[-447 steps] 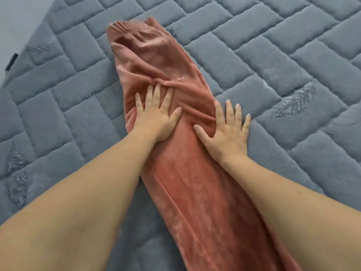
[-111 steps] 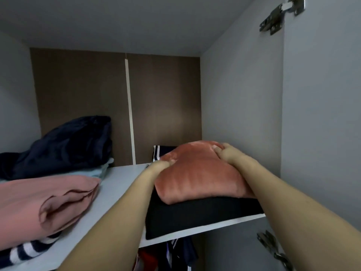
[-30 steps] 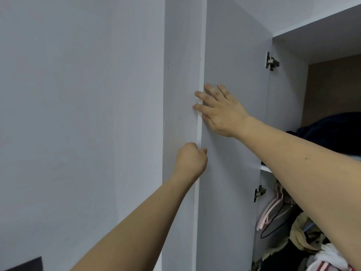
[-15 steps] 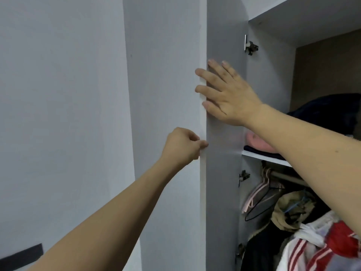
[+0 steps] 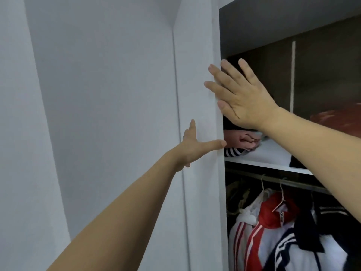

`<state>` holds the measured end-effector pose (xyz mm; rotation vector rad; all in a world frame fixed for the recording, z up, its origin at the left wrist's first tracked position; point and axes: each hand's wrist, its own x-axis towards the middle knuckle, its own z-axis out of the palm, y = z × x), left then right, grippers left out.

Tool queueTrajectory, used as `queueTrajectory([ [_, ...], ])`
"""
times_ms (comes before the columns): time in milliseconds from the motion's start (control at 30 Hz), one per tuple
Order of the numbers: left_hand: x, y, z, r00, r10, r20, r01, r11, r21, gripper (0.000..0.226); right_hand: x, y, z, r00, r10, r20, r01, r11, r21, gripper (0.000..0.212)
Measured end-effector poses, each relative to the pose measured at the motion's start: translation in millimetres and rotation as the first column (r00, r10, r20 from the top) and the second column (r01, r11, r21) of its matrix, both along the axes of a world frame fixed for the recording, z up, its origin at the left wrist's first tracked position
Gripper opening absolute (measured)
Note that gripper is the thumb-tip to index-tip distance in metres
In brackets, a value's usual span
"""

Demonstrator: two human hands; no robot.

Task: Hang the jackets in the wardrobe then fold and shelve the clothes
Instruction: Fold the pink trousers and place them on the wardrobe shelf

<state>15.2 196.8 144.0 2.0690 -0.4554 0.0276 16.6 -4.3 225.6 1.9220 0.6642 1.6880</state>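
- The left hand (image 5: 192, 147) lies flat against the face of the pale wardrobe door (image 5: 199, 114), fingers straight and spread, thumb stretched right to the door's free edge.
- The right hand (image 5: 241, 98) is open too, fingers straight and slightly fanned, laid over that same edge higher up; whether the palm truly presses the panel or only hovers at it, I cannot tell.
- Neither hand holds any cloth.
- Inside, to the right, the white shelf (image 5: 273, 159) carries folded clothes: a pink folded piece (image 5: 240, 140) on top of a striped garment (image 5: 233, 151) near the door, and a reddish folded piece (image 5: 338, 120) further right.
- Below the shelf, on the rail (image 5: 273, 179), the jackets (image 5: 273, 237) hang on hangers, red, white and dark with stripes.
- By the look of it the hanging and shelving are done for these pieces, and the door is what is being handled.
- The door looks a stiff, flat, smooth board, light to swing on its hinges; flat palms may slide on it, so the free edge seems the best place to take hold.
- The clothes look soft and limp; the stacks would slump if nudged, so I would lift them from underneath with both hands.
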Motion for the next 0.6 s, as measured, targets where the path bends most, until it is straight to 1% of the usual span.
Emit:
queueTrajectory([
  [67,10.1,-28.4,-3.8,0.999,-0.022,-0.025,0.021,1.0,-0.018,0.136,-2.7,-22.4,-2.0,0.998,-0.062,0.016,0.062,0.998,-0.003,0.055],
  [133,18.4,-56.3,-7.4,0.999,-0.037,-0.009,0.037,0.998,-0.058,0.133,-4.6,-41.4,-3.7,0.993,-0.116,-0.002,0.116,0.993,0.004,0.054],
  [233,29.0,-93.3,-10.3,0.998,0.028,0.055,-0.024,0.997,-0.077,0.134,-4.9,-63.9,-6.0,0.981,-0.192,-0.038,0.193,0.98,0.04,0.054],
  [367,42.0,-128.7,-15.2,0.992,0.099,0.081,-0.094,0.994,-0.055,0.139,1.0,-86.8,-8.4,0.965,-0.251,-0.075,0.256,0.964,0.072,0.053],
  [467,53.7,-150.3,-18.4,0.986,0.141,0.093,-0.136,0.989,-0.056,0.134,8.3,-107.9,-7.0,0.951,-0.296,-0.092,0.302,0.951,0.06,0.062],
  [600,66.1,-177.2,-18.7,0.97,0.212,0.116,-0.207,0.977,-0.057,0.136,22.2,-130.4,-6.6,0.92,-0.382,-0.082,0.387,0.921,0.049,0.077],
])
